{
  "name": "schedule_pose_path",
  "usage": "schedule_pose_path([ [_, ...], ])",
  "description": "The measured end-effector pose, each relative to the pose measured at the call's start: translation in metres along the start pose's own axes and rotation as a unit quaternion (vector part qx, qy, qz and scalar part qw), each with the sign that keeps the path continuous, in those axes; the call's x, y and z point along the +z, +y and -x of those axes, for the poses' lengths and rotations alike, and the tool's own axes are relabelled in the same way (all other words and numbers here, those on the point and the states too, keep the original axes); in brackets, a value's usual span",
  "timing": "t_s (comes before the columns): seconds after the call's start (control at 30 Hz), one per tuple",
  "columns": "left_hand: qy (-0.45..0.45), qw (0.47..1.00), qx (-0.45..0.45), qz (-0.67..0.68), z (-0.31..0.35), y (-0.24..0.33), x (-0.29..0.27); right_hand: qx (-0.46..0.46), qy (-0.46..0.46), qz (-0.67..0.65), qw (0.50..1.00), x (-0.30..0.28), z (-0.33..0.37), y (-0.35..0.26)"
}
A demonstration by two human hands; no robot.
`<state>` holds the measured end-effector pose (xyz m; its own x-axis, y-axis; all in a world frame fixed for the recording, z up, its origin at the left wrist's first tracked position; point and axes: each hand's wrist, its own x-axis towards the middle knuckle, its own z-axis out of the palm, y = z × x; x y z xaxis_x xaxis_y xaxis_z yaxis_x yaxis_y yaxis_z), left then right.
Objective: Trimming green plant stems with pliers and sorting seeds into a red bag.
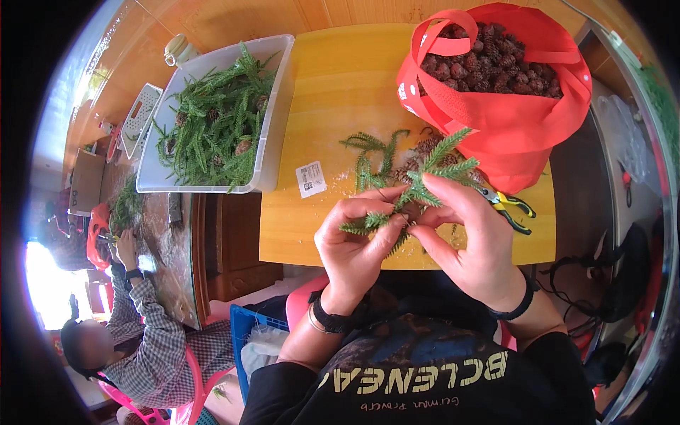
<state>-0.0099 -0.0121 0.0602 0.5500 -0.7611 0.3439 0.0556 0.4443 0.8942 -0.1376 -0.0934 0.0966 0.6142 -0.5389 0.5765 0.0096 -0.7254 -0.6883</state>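
Note:
Between my hands, above the near part of the yellow table, is a green artificial pine sprig [448, 168] with several short needled branches. My left hand [354, 244] pinches its lower left part with thumb and forefinger. My right hand [473, 230] grips the stem from the other side, fingertips close to the left thumb. What lies right at the fingertips is too small to make out. Just beyond, another green sprig [388, 152] lies on the table beside a few brown pine cones [429, 144], partly hidden by the held sprig. Yellow-and-black pliers [511, 203] rest right of my right hand.
A red bag [510, 152] full of pine cones [489, 67] stands at the far right. At left, a clear plastic bin [283, 106] holds green sprigs with cones. A white label [310, 179] lies on the yellow table [340, 64]. Another person [159, 354] works at a side table.

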Motion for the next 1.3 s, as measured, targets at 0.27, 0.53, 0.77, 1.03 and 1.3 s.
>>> schedule_pose_path([
  [0.27, 0.028, 0.999, -0.004, 0.019, 0.0, 0.002, -0.007, -0.131, -0.041, 0.148, 0.979, -0.031, -0.027, -0.001],
  [0.53, 0.01, 1.0, -0.015, -0.025, 0.003, 0.005, -0.005, -0.087, -0.196, 0.133, 0.968, -0.029, -0.039, 0.005],
  [0.77, -0.05, 0.995, -0.072, -0.044, -0.001, 0.007, -0.01, 0.003, -0.249, 0.062, 0.966, -0.029, -0.031, 0.014],
  [1.03, -0.072, 0.992, -0.097, 0.028, -0.001, 0.003, -0.005, 0.025, -0.19, -0.016, 0.981, -0.027, -0.022, 0.017],
  [1.3, -0.085, 0.992, -0.077, 0.046, 0.009, 0.002, 0.002, 0.052, -0.179, 0.0, 0.982, -0.028, -0.02, 0.012],
])
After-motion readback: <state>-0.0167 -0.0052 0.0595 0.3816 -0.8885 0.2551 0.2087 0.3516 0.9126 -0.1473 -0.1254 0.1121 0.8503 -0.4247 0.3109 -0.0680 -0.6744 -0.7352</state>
